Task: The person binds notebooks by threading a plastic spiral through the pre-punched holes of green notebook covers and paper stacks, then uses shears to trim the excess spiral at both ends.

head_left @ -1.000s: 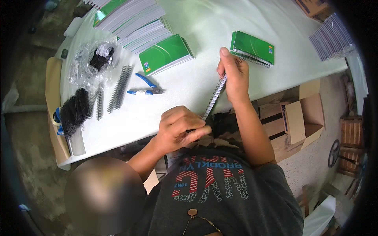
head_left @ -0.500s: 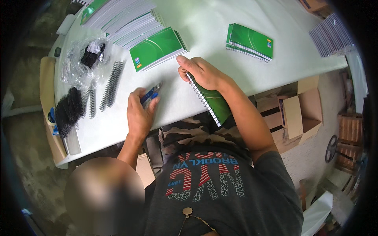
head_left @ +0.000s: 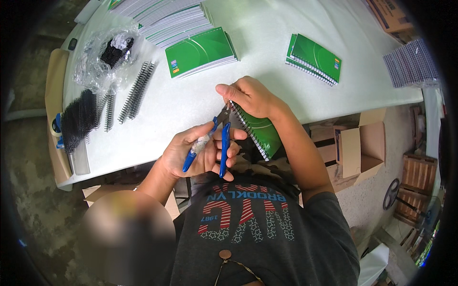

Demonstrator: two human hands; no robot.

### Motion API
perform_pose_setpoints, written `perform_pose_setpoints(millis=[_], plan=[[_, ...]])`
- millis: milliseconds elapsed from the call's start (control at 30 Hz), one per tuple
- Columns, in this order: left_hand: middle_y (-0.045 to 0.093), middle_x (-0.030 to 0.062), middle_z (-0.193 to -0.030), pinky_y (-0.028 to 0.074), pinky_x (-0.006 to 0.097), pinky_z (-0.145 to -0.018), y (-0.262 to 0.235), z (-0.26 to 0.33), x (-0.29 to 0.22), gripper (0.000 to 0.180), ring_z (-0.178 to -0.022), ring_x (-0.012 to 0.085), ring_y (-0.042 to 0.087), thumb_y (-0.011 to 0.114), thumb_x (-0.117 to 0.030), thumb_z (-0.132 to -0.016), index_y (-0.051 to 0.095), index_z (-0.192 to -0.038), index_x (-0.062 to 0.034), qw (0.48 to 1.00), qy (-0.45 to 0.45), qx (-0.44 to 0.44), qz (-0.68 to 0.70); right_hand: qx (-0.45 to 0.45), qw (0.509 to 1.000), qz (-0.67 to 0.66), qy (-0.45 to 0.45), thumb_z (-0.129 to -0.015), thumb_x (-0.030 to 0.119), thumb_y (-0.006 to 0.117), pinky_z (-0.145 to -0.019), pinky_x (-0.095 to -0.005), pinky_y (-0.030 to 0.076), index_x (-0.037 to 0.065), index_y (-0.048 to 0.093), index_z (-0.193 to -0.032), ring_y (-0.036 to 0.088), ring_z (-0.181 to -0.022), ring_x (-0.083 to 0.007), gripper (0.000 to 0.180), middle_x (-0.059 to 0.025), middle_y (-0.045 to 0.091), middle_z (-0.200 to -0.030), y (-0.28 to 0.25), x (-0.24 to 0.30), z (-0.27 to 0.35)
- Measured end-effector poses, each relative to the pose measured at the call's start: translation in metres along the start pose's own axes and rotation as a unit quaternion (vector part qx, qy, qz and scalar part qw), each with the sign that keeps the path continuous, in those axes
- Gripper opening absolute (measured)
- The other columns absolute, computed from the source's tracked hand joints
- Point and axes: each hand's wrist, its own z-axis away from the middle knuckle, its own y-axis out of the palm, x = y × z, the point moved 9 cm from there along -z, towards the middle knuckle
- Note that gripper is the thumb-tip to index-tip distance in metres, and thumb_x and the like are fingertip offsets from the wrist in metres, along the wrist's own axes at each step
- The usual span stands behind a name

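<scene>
My left hand (head_left: pixel 198 152) grips blue-handled pliers (head_left: pixel 220 143), their jaws at the top end of the wire spiral of a green notebook (head_left: pixel 261 133). My right hand (head_left: pixel 250 97) holds that notebook by its upper end, thumb pressed near the spiral, over the near edge of the white table (head_left: pixel 191 105). The notebook tilts down toward my body, its lower part hanging past the table edge.
Another green notebook (head_left: pixel 200 51) lies on a stack of unbound pages; two bound green notebooks (head_left: pixel 315 58) lie at the right. Black spiral coils (head_left: pixel 136 90) and a plastic bag (head_left: pixel 102 59) of coils lie at the left. Cardboard boxes (head_left: pixel 360 148) stand on the floor.
My left hand picked up the blue pliers from the table and brought them to the spiral's end. My right hand lowered the notebook toward the table edge.
</scene>
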Motion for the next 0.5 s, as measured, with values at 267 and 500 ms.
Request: perform_pose_setpoints(millis=[267,500], plan=[[0.051,0.0088,-0.089,0.051,0.041,-0.075,0.003,0.002,-0.004,0.057,-0.084,0.0225,0.055,0.033,-0.046,-0.097,0.043,-0.127,0.0016,0.999,-0.012,0.039,-0.003,0.025,0.998,0.051,0.003,-0.092,0.051,0.047,-0.047,-0.0369,0.031,-0.004,0.051,-0.055,0.033,-0.045,-0.0185,0.067,-0.0134,0.034,-0.046,0.000,0.009,0.000],[0.052,0.0077,-0.075,0.048,0.034,-0.052,-0.020,0.012,-0.011,0.052,-0.061,0.0191,0.053,0.035,-0.048,-0.096,0.051,-0.109,-0.0003,0.965,0.020,-0.208,-0.160,0.054,0.990,0.128,-0.011,-0.089,0.059,0.044,-0.053,-0.0415,0.041,-0.002,0.061,-0.058,0.050,-0.049,-0.0357,0.070,-0.0194,0.049,-0.049,0.007,0.015,0.001]])
